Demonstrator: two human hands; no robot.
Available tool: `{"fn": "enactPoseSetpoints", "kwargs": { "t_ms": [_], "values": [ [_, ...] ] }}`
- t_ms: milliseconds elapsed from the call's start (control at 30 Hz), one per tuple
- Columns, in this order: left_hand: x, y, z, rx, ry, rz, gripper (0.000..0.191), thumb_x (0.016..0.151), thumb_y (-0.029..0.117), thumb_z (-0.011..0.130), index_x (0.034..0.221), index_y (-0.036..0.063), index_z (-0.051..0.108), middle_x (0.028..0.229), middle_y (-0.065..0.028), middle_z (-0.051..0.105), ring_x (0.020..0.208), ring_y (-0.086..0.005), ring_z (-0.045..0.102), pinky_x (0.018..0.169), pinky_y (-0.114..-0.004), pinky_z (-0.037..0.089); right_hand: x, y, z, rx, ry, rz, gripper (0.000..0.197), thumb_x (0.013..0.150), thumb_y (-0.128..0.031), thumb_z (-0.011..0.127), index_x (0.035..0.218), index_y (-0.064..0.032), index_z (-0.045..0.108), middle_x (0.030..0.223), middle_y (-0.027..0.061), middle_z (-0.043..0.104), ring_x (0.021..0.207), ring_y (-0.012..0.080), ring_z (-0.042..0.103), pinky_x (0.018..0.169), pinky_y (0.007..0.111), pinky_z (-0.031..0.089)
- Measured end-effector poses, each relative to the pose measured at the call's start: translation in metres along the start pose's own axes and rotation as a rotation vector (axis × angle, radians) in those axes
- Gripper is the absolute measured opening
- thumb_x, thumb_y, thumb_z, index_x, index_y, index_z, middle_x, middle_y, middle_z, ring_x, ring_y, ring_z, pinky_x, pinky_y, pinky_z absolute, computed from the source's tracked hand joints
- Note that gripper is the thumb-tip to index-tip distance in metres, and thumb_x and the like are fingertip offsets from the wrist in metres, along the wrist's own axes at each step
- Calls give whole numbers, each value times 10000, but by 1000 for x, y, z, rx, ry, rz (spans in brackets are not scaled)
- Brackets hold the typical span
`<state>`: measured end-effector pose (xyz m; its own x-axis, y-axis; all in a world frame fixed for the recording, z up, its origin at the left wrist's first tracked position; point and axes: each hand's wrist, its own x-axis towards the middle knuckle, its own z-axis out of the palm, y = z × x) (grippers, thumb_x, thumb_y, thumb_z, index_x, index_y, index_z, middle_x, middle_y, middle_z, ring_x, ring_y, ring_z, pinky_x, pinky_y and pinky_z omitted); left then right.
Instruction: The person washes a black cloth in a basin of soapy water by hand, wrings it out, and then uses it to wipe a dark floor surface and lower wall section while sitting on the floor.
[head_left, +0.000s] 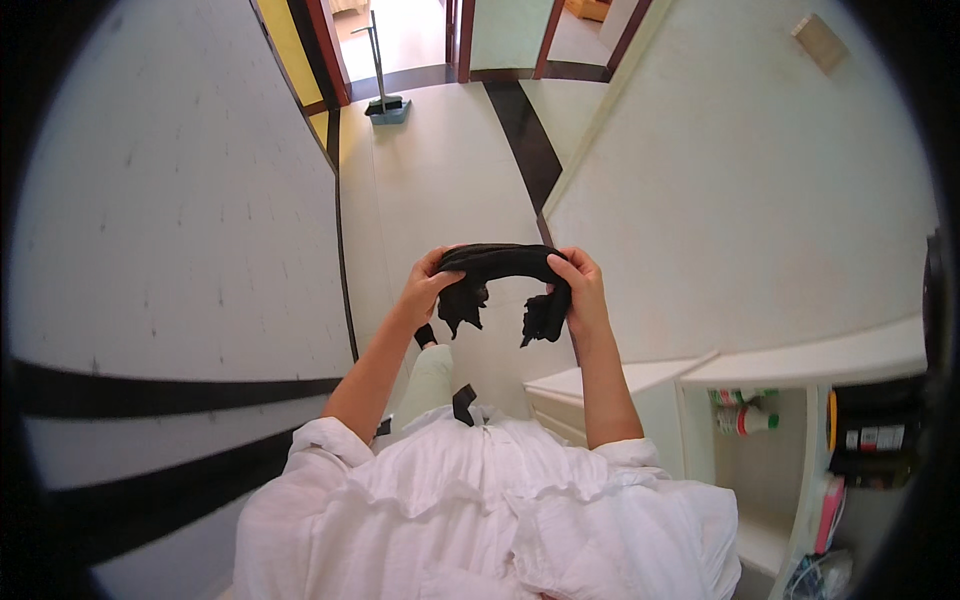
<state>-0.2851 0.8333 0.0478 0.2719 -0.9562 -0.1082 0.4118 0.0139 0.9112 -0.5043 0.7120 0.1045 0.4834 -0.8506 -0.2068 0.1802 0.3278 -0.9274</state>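
A black fabric item, folded into a band, is stretched in an arch between my two hands in front of my body. My left hand grips its left end, with the thumb on top. On the other side, my right hand grips the right end, thumb also on top. Ragged-edged black parts hang down from both ends, below the hands. What exactly the item is, I cannot tell.
A long-handled broom and blue dustpan stand on the tiled floor near a doorway. Walls rise on both sides. At the lower right is a white shelf unit holding bottles, a black-and-yellow package and a pink item.
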Motion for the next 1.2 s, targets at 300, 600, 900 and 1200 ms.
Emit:
{"fn": "enactPoseSetpoints", "kwargs": {
  "t_ms": [300, 600, 900, 1200],
  "values": [
    [172, 57, -80, -540, 14, -63, 312, 886, 93, 506, 1182, 13, 565, 1254, -148, 608, 1115, -260, 600, 1007, -397, 461, 195, 33, 62, -69, -52, 72, 210, 854, -143, 724, 1010, -21, 654, 883, 33, 673, 794, 91, 611, 752, 235, 476],
    [337, 86, -160, -764, 20, -164, 322, 864, 136, 520, 1153, 15, 593, 1123, -117, 664, 1065, -260, 622, 987, -410, 470, 360, 45, 122, -74, 2, 35, 196, 852, -123, 715, 1001, -15, 648, 896, 21, 659, 800, 85, 590, 749, 227, 466],
    [520, 130, -272, -770, 185, -121, 386, 831, 184, 501, 1147, -16, 595, 1108, -157, 669, 1062, -293, 626, 1010, -430, 461, 599, 54, 198, -88, -134, 101, 222, 842, -110, 720, 1019, -1, 641, 910, 45, 668, 822, 116, 617, 776, 257, 492],
    [659, 204, -388, -809, 259, 137, 429, 818, 265, 493, 1083, -43, 630, 1149, -182, 649, 1107, -340, 594, 1037, -447, 433, 834, 66, 316, -293, -507, 117, 258, 843, -153, 724, 1021, 14, 638, 938, 61, 677, 863, 124, 614, 785, 259, 486]
  ]
}}
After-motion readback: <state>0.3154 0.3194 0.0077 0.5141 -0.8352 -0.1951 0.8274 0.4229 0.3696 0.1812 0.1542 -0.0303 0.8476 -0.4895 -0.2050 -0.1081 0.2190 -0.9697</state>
